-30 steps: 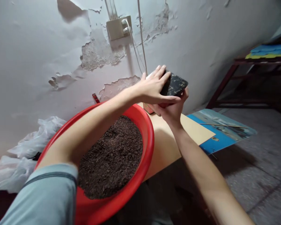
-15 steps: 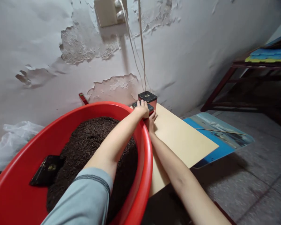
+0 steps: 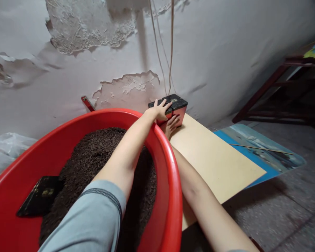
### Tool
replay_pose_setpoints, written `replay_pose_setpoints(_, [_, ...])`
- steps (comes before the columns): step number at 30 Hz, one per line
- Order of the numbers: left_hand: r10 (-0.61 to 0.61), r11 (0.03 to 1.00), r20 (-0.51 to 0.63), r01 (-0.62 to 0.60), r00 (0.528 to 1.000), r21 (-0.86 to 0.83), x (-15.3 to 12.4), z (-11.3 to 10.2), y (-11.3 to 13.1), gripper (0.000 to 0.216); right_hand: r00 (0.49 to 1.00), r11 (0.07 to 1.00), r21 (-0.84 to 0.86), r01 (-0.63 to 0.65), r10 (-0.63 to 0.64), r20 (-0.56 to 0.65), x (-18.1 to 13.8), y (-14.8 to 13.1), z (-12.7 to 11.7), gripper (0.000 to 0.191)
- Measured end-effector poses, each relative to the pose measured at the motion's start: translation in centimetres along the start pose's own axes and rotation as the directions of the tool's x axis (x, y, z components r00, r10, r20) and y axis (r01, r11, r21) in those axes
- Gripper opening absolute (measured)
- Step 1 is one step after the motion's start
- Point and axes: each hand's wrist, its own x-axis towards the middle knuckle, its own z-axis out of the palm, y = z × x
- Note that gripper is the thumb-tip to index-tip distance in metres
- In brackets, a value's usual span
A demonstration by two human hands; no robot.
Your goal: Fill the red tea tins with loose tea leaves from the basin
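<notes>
Two tins with black lids and reddish sides stand side by side against the wall, on a pale board (image 3: 212, 154). My left hand (image 3: 159, 110) lies over the lid of the nearer tin (image 3: 152, 104) with its fingers spread. Lower down, my right hand (image 3: 171, 126) rests with straightened fingers against the tins' reddish front. The other tin (image 3: 181, 112) stands to the right, close against the first. Under my left arm is a big red tub (image 3: 171, 171) with a heap of dark, dry, tea-like leaves (image 3: 94, 150). A black lid-like piece (image 3: 40, 197) leans inside it at the left.
Clear plastic wrapping (image 3: 9, 148) lies left of the tub. A blue picture board (image 3: 265, 147) juts out under the pale board. Cords (image 3: 170, 49) hang down the peeling wall. A dark red wooden rack (image 3: 262, 91) stands at the right.
The nearer tin now stands close beside the other one. My left fingers have spread across its lid, and my right fingers have moved onto the front. The view has shifted down and closer.
</notes>
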Motion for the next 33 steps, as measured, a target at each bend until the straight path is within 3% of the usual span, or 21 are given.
replay_pose_setpoints(5, [0.012, 1.0, -0.089, -0.012, 0.996, -0.001, 0.3, 0.3, -0.4, 0.095, 0.994, 0.976, -0.212, -0.043, 0.064, 0.094, 0.6, 0.4, 0.7, 0.096])
replay_pose_setpoints(8, [0.031, 0.999, -0.218, -0.025, 0.975, 0.029, -0.7, 0.0, 0.0, 0.067, 0.986, 0.979, -0.192, -0.072, 0.098, 0.132, 0.7, 0.7, 0.1, 0.089])
replay_pose_setpoints(10, [0.015, 0.999, -0.304, -0.002, 0.953, 0.041, -2.3, -0.5, 0.3, 0.048, 0.969, 0.983, -0.17, -0.068, 0.106, 0.222, 1.1, 1.2, -1.0, 0.088])
replay_pose_setpoints(12, [-0.018, 0.999, -0.382, 0.035, 0.924, 0.037, -5.0, -1.1, 0.5, 0.039, 0.941, 0.987, -0.161, -0.029, 0.081, 0.328, 1.9, 2.0, -2.7, 0.097])
replay_pose_setpoints(14, [-0.004, 0.998, -0.45, 0.033, 0.893, 0.058, -8.6, -1.2, 0.1, 0.037, 0.935, 0.993, -0.103, 0.058, -0.018, 0.353, 3.1, 2.5, -4.9, 0.108])
replay_pose_setpoints(17, [0.127, 0.983, -0.502, -0.04, 0.855, 0.18, -15.7, -0.2, -1.7, 0.035, 0.95, 0.962, 0.082, 0.262, -0.272, 0.151, 4.5, 1.1, -8.3, 0.098])
replay_pose_setpoints(20, [0.137, 0.969, -0.466, -0.019, 0.874, 0.248, -23.6, 1.4, -4.7, 0.037, 0.87, 0.861, 0.162, 0.483, -0.493, 0.027, 3.7, -3.8, -11.7, 0.087])
replay_pose_setpoints(23, [-0.146, 0.962, -0.352, 0.216, 0.924, 0.169, -30.9, 3.0, -8.2, 0.048, 0.72, 0.735, 0.175, 0.655, -0.677, 0.152, 0.3, -11.1, -14.7, 0.077])
replay_pose_setpoints(25, [-0.389, 0.907, -0.201, 0.411, 0.899, 0.085, -34.9, 4.1, -10.6, 0.059, 0.544, 0.612, 0.238, 0.754, -0.786, 0.295, -3.1, -16.0, -15.9, 0.073])
replay_pose_setpoints(27, [-0.553, 0.832, -0.036, 0.554, 0.832, 0.021, -38.3, 5.5, -12.8, 0.068, 0.323, 0.504, 0.285, 0.815, -0.805, 0.498, -6.9, -19.9, -16.1, 0.068])
replay_pose_setpoints(28, [-0.606, 0.795, 0.028, 0.607, 0.795, 0.001, -39.7, 6.3, -13.7, 0.07, 0.199, 0.466, 0.298, 0.833, -0.755, 0.625, -8.9, -21.3, -15.7, 0.067])
replay_pose_setpoints(30, [-0.689, 0.719, 0.116, 0.695, 0.716, -0.02, -42.1, 8.0, -15.3, 0.071, -0.041, 0.43, 0.31, 0.848, -0.53, 0.847, -12.5, -23.2, -14.2, 0.075])
replay_pose_setpoints(31, [-0.722, 0.679, 0.156, 0.734, 0.674, -0.024, -43.0, 8.8, -16.0, 0.07, -0.123, 0.434, 0.301, 0.849, -0.392, 0.912, -14.1, -23.5, -13.1, 0.084])
replay_pose_setpoints(32, [-0.75, 0.641, 0.195, 0.767, 0.632, -0.025, -43.8, 9.5, -16.6, 0.07, -0.157, 0.446, 0.271, 0.853, -0.276, 0.948, -15.4, -23.6, -11.8, 0.097])
replay_pose_setpoints(33, [-0.77, 0.609, 0.22, 0.793, 0.599, -0.028, -44.4, 10.1, -17.1, 0.07, -0.15, 0.458, 0.229, 0.859, -0.202, 0.968, -16.4, -23.3, -10.6, 0.111])
